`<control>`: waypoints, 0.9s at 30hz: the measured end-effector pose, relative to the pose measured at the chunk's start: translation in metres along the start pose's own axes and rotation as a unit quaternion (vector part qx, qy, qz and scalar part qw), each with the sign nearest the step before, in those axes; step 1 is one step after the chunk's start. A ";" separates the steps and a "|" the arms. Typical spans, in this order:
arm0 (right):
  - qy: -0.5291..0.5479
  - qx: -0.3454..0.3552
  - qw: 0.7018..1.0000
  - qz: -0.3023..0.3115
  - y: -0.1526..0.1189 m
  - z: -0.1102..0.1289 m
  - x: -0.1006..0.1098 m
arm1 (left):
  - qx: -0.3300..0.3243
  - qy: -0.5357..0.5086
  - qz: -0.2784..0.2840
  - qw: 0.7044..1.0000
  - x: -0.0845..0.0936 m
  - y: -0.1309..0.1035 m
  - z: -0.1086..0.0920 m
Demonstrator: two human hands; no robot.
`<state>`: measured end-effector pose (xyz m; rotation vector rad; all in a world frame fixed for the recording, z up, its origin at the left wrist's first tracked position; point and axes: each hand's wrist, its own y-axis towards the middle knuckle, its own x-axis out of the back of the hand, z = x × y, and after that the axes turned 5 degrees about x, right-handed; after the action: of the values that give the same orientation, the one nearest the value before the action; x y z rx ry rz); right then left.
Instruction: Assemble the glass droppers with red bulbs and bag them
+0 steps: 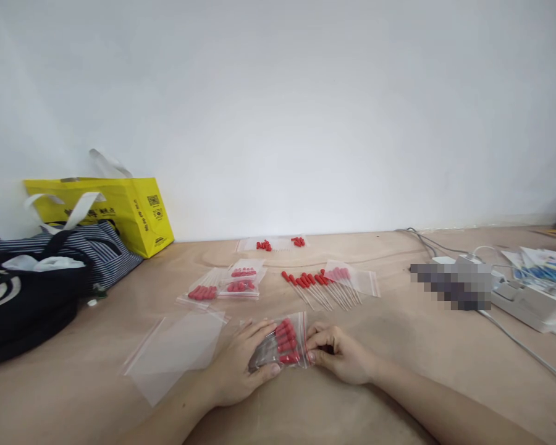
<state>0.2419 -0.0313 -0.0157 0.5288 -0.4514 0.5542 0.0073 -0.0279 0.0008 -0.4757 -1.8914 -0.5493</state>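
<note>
A clear zip bag (301, 327) with several red-tipped sticks (286, 337) inside lies in front of me, the red ends toward its zip edge on the right. My left hand (243, 358) holds the bag from the left, thumb along the near side and fingers across the far side. At the zip edge, my right hand (336, 352) pinches the bag between thumb and fingers. Loose red-tipped sticks (322, 290) lie fanned out beyond my hands, partly under another clear bag (366, 284). Flat clear bags (171, 346) rest beside my left forearm.
Filled bags (243, 285) lie beyond my left hand, with more (278, 244) near the wall. On the left stand a yellow bag (148, 216), a striped bag (113, 247) and a black bag (32, 321). A white power strip (528, 303) with cables sits right, near printed packets (542, 269).
</note>
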 end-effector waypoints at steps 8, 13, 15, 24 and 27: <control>-0.084 -0.005 0.994 -0.072 -0.002 -0.001 -0.005 | 0.007 0.013 0.017 1.000 0.000 0.000 0.000; -0.160 -0.024 0.967 -0.197 -0.003 -0.016 -0.002 | 0.007 0.009 0.024 1.000 0.001 0.000 0.000; -0.172 -0.013 0.967 -0.189 -0.002 -0.021 -0.001 | 0.015 0.001 0.032 0.999 0.002 0.000 -0.001; -0.228 0.056 0.960 -0.150 0.003 -0.019 -0.002 | 0.025 -0.006 0.055 0.998 0.005 0.000 -0.005; -0.231 0.060 0.961 -0.143 0.003 -0.019 -0.001 | 0.020 -0.005 0.053 0.998 0.004 0.000 -0.004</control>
<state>0.2441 -0.0183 -0.0295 0.8309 -0.7726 0.1746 0.0085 -0.0301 0.0061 -0.5500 -1.8720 -0.4395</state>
